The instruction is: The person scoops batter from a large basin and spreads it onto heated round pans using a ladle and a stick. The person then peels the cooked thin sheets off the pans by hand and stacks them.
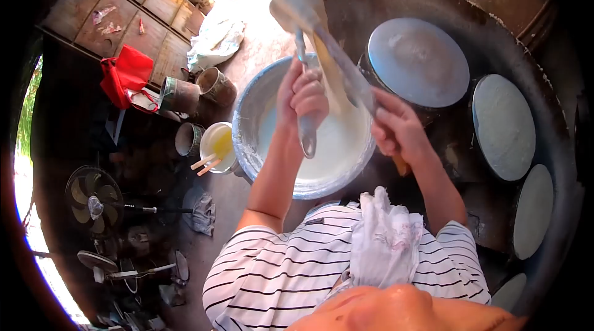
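Observation:
My left hand point(303, 99) is closed round the handle of a metal ladle point(294, 6), its bowl raised above a wide tub point(242, 145) of milky white liquid point(328, 161). In my right hand point(399, 127) is a long flat-bladed spatula point(349, 74), and the end of its wooden handle shows below my fingers. The blade slants up to the left and meets or crosses the ladle near its bowl; whether they touch I cannot tell. A pale streak of liquid seems to run down beside the blade into the tub.
Several round pale-topped discs point(419, 62) curve along the dark stove on the right. Left of the tub stand a small white bucket point(210, 136) with yellow liquid and two sticks, metal cans point(179, 96) and a red bag point(133, 68). A fan point(94, 204) is at lower left.

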### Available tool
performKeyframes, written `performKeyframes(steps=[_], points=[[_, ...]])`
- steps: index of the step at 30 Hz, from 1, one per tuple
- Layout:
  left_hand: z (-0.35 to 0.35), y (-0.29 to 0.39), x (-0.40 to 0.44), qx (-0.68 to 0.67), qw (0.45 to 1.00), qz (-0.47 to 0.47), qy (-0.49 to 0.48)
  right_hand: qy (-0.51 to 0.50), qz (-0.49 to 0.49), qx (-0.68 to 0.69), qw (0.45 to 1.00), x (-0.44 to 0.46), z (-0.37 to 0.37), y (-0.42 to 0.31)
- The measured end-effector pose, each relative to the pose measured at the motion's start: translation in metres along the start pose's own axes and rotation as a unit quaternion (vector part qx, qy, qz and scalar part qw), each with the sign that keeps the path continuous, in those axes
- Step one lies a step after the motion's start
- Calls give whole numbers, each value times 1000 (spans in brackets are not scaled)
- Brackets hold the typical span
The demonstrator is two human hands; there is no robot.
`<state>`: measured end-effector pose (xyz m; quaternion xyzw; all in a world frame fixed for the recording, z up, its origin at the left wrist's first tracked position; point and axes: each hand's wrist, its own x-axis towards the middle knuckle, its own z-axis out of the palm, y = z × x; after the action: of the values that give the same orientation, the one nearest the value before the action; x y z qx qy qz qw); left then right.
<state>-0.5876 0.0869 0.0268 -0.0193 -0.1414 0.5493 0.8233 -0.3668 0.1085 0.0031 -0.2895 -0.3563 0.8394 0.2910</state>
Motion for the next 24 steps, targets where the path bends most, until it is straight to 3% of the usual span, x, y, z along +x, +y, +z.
performKeyframes(steps=[4,6,9,10,11,12,13,14,16,17,18,19,21,23,24], points=[[104,6,26,146,981,-33,-127,-112,-151,10,982,10,57,-67],[144,6,39,155,969,-53,-184,-173,-218,-8,960,21,81,-94],[150,17,34,161,962,-54,-214,-146,-259,-53,953,34,80,-87],[132,29,25,164,963,-51,-208,-184,-242,-30,952,41,60,-64],[103,44,8,167,970,-67,-165,-214,-226,-35,950,41,42,-38],[72,58,-8,164,976,-76,-119,-152,-133,6,979,36,27,-8],[51,70,-18,51,995,-75,-28,-159,-64,49,984,43,5,21],[33,77,-32,-65,993,-73,70,-26,-1,24,999,35,4,31],[5,84,-56,-93,977,-63,180,37,26,-95,994,18,4,39],[5,92,-52,-88,969,-70,219,38,34,-76,996,10,-1,38],[4,91,-64,-89,975,-124,162,43,39,-51,997,-2,-10,44],[2,93,-71,48,974,-82,204,22,28,15,999,-9,-18,51],[-18,93,-88,98,961,-65,252,32,24,43,998,3,-25,84],[-38,105,-69,-33,962,-131,236,46,30,45,997,21,-30,112],[-37,102,-59,-75,956,-102,266,73,41,38,996,24,-27,119]])
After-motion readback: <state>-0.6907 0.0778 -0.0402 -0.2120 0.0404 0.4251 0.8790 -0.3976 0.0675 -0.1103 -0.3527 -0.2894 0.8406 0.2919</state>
